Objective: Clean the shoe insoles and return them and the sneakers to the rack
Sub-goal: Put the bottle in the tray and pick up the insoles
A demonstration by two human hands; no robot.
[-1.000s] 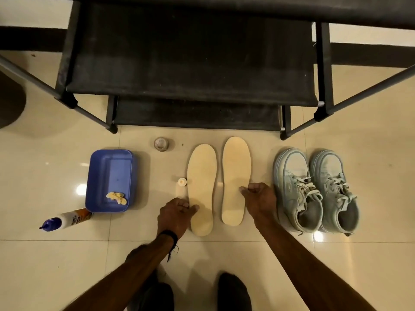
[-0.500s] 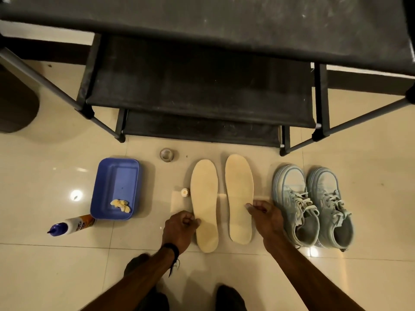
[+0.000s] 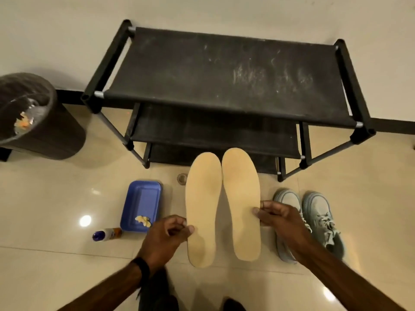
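Two tan insoles are lifted off the floor side by side, toes pointing at the rack. My left hand (image 3: 167, 234) pinches the left insole (image 3: 202, 205) at its left edge. My right hand (image 3: 277, 217) pinches the right insole (image 3: 241, 198) at its right edge. A pair of pale blue-grey sneakers (image 3: 314, 218) stands on the floor at the right, partly hidden behind my right forearm. The black three-tier shoe rack (image 3: 224, 72) stands against the wall straight ahead, its shelves bare.
A blue tray (image 3: 143, 198) with a yellow scrap in it lies left of the insoles. A small bottle (image 3: 106, 234) lies in front of the tray. A round lid (image 3: 182, 178) sits by the rack's foot. A dark waste bin (image 3: 33, 117) stands at far left.
Both insoles have been picked up from the floor, one in each hand. My head has risen, so the rack's top shelf and the bin have come into view.
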